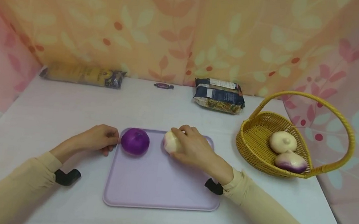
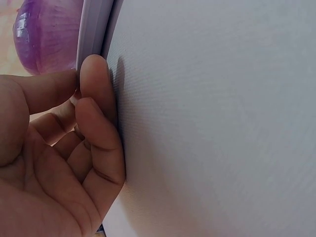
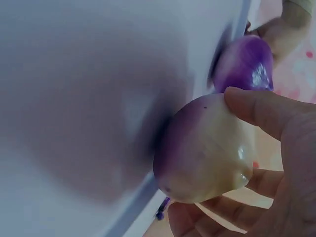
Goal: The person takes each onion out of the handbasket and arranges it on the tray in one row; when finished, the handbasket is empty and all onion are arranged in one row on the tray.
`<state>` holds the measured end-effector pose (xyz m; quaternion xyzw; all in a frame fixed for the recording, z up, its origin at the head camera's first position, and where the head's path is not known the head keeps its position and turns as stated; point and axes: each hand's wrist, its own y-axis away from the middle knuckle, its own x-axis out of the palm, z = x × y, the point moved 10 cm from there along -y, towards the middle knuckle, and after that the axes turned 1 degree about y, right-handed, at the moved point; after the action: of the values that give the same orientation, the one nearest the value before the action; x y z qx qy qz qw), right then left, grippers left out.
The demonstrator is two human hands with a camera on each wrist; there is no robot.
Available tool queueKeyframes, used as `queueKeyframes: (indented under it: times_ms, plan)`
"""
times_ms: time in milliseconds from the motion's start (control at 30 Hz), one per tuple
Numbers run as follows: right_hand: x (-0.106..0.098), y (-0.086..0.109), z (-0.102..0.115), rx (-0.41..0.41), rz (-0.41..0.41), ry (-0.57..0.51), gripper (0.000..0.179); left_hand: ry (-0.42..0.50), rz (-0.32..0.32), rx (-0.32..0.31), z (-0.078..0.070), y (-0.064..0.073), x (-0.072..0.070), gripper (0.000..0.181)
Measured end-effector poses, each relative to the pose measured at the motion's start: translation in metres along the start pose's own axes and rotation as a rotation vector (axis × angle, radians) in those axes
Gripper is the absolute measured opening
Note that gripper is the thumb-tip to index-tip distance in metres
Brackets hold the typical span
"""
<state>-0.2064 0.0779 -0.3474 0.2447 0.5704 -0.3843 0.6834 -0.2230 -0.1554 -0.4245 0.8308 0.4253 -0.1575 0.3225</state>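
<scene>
My right hand [image 1: 193,148] grips a white turnip with a purple blush [image 3: 202,148], thumb on one side and fingers curled round the other. It is over the far part of the lilac tray [image 1: 162,183]; whether its underside touches the tray I cannot tell. A deep purple turnip-like vegetable [image 1: 135,141] sits at the tray's far left corner. At the left edge, my left hand [image 1: 102,139] pinches the tray's rim [image 2: 94,34] between thumb and index finger, the other fingers curled beneath. The fingertips partly hide the rim there.
Right of the tray stands a yellow wicker basket [image 1: 244,148] with a tall handle, holding two more turnips [image 1: 283,142]. Along the back lie a long yellow packet [image 1: 81,75], a small wrapped candy [image 1: 164,86] and a dark blue packet [image 1: 219,95]. Patterned curtains [image 1: 175,27] border the table.
</scene>
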Motion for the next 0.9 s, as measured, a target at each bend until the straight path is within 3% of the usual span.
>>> queueKeyframes:
  times_ms: [233,567,900]
  plan:
    - [0.01,-0.016,0.02,-0.087,-0.007,-0.047,0.07,0.031,0.014,0.004,0.002,-0.001,0.003,0.019]
    - [0.018,-0.024,0.035,-0.114,0.023,-0.108,0.07,0.089,0.039,0.001,0.004,0.0,0.001,0.014]
    - [0.022,-0.025,0.04,-0.106,0.049,-0.095,0.073,0.067,0.035,0.004,0.003,0.001,0.001,0.013]
